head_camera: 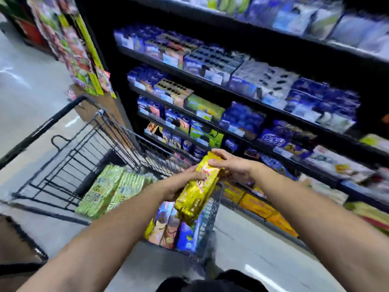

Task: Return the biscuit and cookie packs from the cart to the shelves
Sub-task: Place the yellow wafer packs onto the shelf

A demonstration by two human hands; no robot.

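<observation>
Gripping the gold pack (195,197) with fingers of the left hand (183,182) curled round its middle and those of the right hand (231,167) pinching its top end, just above the right side of the cart (117,142). Likely carrying it across to the shelves (242,98): holding firmly without crushing the biscuits, turning it level, and checking for matching stock, perhaps beside the orange packs (256,204) low down.
</observation>
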